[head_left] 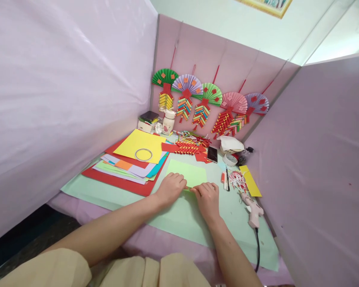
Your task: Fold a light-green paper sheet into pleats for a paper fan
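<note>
A light green sheet of paper (188, 172) lies on the pale green mat (179, 215) in front of me. Its near edge is pinched by both hands. My left hand (170, 188) holds the near left part, fingers curled onto the paper. At the near right part, my right hand (208, 197) has its fingers closed on the edge. The two hands nearly touch at the fold line.
A stack of coloured paper (128, 165) with a yellow sheet and a ring of tape (143, 154) lies left. A phone (212, 154), pens (225, 180), a yellow strip (250, 181) and a pink glue gun (253, 210) sit right. Paper fan decorations (209, 101) hang on the back panel.
</note>
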Action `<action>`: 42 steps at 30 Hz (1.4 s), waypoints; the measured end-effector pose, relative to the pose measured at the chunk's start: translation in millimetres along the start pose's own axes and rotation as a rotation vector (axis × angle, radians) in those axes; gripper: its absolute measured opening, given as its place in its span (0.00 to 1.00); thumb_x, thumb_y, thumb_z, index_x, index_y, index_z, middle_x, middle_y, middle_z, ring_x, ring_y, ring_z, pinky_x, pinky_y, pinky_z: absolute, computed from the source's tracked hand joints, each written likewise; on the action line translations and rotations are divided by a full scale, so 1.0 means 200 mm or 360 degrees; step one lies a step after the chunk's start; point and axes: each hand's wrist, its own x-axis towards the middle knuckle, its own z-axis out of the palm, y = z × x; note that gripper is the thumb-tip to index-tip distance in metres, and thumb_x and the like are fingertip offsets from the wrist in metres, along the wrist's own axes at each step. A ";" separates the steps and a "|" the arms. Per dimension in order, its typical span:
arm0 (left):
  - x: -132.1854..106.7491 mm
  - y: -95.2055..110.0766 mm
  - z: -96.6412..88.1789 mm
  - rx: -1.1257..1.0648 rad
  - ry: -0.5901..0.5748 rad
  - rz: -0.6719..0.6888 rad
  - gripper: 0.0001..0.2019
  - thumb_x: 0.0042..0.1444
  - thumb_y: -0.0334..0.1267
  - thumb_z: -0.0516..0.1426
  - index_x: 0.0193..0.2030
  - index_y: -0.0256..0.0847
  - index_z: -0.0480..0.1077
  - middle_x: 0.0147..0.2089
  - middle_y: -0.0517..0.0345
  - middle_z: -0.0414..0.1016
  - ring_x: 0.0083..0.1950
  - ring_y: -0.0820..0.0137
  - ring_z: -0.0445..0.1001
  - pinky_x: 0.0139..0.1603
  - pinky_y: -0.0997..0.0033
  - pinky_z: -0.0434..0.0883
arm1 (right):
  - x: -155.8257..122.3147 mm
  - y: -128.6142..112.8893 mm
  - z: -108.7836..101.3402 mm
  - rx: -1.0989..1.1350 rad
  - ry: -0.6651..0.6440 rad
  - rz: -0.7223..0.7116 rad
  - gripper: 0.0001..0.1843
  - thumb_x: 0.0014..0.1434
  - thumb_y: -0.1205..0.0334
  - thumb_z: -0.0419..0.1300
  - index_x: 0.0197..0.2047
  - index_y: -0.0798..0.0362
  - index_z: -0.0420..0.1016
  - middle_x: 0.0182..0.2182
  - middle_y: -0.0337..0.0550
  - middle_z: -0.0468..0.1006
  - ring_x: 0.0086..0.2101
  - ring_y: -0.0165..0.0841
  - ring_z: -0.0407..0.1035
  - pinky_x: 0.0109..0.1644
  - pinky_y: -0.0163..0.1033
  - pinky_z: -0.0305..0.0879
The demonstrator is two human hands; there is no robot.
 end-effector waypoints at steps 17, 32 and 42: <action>0.00 -0.03 0.00 0.0018 -0.0190 0.0012 0.06 0.64 0.32 0.51 0.38 0.39 0.68 0.36 0.55 0.69 0.39 0.65 0.65 0.40 0.65 0.59 | -0.02 0.04 0.02 -0.0109 -0.0102 0.0010 0.12 0.65 0.65 0.52 0.32 0.50 0.75 0.26 0.38 0.75 0.32 0.30 0.65 0.48 0.41 0.49; 0.01 -0.07 0.03 -0.0061 -0.0168 -0.0075 0.09 0.64 0.37 0.52 0.34 0.38 0.69 0.33 0.54 0.69 0.38 0.65 0.66 0.38 0.65 0.59 | -0.01 0.06 -0.01 -0.0054 -0.0101 0.0143 0.17 0.65 0.57 0.53 0.26 0.52 0.72 0.24 0.38 0.74 0.30 0.30 0.65 0.48 0.41 0.48; 0.00 -0.12 0.00 -0.0092 -0.0248 -0.0044 0.09 0.65 0.32 0.49 0.39 0.40 0.69 0.37 0.55 0.69 0.40 0.66 0.65 0.40 0.65 0.60 | -0.03 0.10 0.01 -0.0025 -0.0183 0.0149 0.12 0.65 0.63 0.52 0.34 0.51 0.75 0.28 0.38 0.77 0.35 0.30 0.67 0.49 0.41 0.46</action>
